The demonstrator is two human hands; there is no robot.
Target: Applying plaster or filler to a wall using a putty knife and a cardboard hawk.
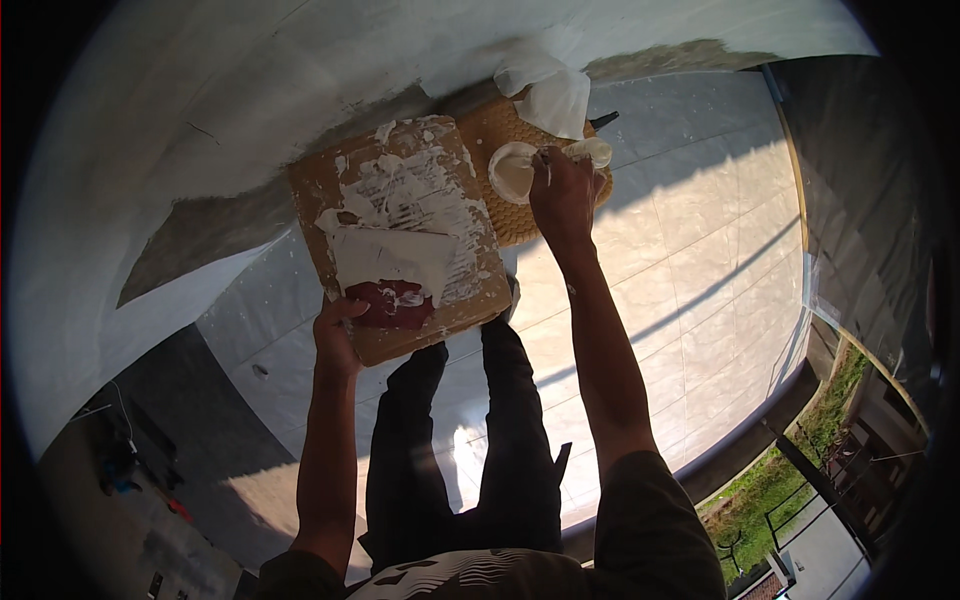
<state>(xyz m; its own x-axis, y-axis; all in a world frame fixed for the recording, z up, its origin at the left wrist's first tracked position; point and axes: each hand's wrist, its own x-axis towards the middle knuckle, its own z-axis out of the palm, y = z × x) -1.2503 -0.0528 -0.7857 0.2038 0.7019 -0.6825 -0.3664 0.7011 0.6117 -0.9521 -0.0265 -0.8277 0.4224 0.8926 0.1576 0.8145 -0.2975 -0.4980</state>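
Left hand (337, 338) grips the near-left edge of the board (398, 347), thumb on top by the maroon scraper (392, 306), fingers hidden underneath. Can't tell if the thumb also pins the scraper. Board sits in front of the legs (512, 410), top face up, smeared with white paste (405, 190); scraper lies flat on it, pale end coated.

Right hand (566, 195) is over the woven mat (520, 228), fingers bunched, mostly closed, at the white bowl (508, 180). Can't tell what's pinched, rim or paste; the fingers block it. White bag (555, 100) lies just beyond, at the mat's far end, near the wall (300, 80).

Risks, judged from here. Only the left hand is seen on the board, at one corner; underside support doesn't show. If that grip is all that holds it, the far side could dip and the scraper could slide off, wet paste helping. Bowl looks light: a sideways pull by the right hand might tip it and spill paste onto the mat or the floor (690, 210). Bag is close enough to get snagged or smeared if the right hand swings forward. Paste on the fingers would make either hold slippery. Thin smears on the board may dry out in the sun.
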